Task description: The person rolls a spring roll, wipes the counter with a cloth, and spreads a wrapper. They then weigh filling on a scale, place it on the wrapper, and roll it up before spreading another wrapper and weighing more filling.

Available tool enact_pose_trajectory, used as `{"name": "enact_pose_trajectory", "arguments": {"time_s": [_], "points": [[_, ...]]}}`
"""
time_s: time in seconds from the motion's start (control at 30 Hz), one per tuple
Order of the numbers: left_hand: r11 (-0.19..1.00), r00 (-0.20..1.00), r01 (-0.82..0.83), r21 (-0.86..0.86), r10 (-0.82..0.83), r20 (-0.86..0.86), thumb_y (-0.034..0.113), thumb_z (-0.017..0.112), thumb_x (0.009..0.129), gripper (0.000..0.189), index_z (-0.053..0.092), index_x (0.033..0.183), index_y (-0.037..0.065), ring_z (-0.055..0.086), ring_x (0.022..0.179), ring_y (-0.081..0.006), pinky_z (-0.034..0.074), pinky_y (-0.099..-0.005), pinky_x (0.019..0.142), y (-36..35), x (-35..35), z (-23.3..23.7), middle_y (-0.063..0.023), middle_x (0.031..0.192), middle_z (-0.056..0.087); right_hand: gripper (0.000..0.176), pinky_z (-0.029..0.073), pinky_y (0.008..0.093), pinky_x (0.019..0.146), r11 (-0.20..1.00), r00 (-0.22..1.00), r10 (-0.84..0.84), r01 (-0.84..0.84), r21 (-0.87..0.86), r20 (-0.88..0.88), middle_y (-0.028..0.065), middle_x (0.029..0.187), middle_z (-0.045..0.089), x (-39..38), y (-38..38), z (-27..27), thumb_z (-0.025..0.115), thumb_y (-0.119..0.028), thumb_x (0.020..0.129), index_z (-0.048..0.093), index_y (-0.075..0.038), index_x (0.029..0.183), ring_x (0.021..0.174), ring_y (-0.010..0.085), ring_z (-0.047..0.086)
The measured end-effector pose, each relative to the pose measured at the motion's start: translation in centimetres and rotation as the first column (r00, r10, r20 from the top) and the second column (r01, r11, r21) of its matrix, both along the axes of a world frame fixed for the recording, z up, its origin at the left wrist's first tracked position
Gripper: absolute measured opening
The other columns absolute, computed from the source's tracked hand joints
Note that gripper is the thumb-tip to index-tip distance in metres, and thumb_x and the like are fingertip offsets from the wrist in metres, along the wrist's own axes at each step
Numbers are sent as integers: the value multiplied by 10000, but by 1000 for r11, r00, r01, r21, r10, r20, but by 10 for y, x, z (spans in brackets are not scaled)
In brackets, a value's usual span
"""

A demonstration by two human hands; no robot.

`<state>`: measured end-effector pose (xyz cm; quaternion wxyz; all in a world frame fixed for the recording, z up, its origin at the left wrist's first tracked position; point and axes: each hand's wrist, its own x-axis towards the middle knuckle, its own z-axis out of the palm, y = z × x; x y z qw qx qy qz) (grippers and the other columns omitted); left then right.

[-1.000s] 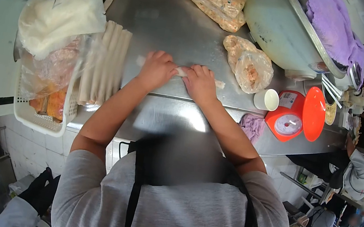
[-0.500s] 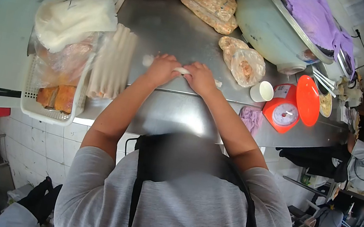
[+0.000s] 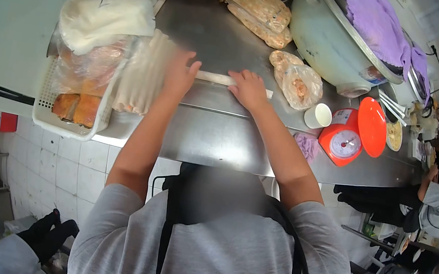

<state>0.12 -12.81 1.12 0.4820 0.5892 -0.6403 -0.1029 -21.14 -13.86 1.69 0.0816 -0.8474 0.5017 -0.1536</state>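
A long thin white roll (image 3: 215, 78) lies crosswise on the steel counter in front of me, its right end showing past my right hand. My right hand (image 3: 248, 88) rests over the roll with its fingers spread along it. Slightly blurred, my left hand (image 3: 182, 73) is at the roll's left end, thumb apart from the fingers, beside a row of several similar pale rolls (image 3: 145, 75). Right of my right hand are a clear bag of minced filling (image 3: 300, 87) and a white paper cup (image 3: 317, 116).
Left stands a white plastic basket (image 3: 64, 127) with browned blocks and bags, a bag of white sheets (image 3: 103, 19) on top. A large pale tub (image 3: 329, 33) with a purple cloth (image 3: 375, 23) is back right. A red scale (image 3: 343, 143) sits right. Other people are nearby.
My hands have moved apart, the left toward the row of rolls. More of the white roll shows between and beyond them. The view has shifted slightly.
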Motion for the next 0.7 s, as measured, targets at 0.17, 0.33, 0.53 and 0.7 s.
{"name": "enact_pose_trajectory", "arguments": {"time_s": [0.17,0.33,0.53,0.7], "points": [[629,80,714,308,364,-928,323,489,883,336,528,1009,14,560,928,-239,445,-373,830,61,-9,-13,-137,1020,563,353,429,357,795,958,990,86,-113,265,112,96,1017,571,-5,-17,-8,600,-218,781,552,-136,1120,929,268,543],[562,-46,794,232,437,-898,330,481,887,355,444,1064,24,534,945,-253,446,-382,829,51,-62,-12,-148,1029,530,333,443,280,718,406,858,-320,-260,876,402,32,876,572,-19,-2,10,552,-210,845,506,-62,1139,785,140,535],[787,72,537,302,314,-947,221,595,829,232,449,919,65,531,740,-180,485,-318,693,22,-99,31,-61,820,491,352,433,254,706,635,817,-299,-216,742,493,41,880,551,-44,62,21,547,-124,832,468,-27,1161,768,112,512],[789,336,600,131,-100,-936,133,586,811,144,495,888,54,539,657,-127,474,-264,596,28,-124,83,-41,761,539,449,447,330,726,999,795,-37,42,5,605,137,1004,517,-53,74,92,539,-8,734,494,-99,1172,846,269,534]]}}
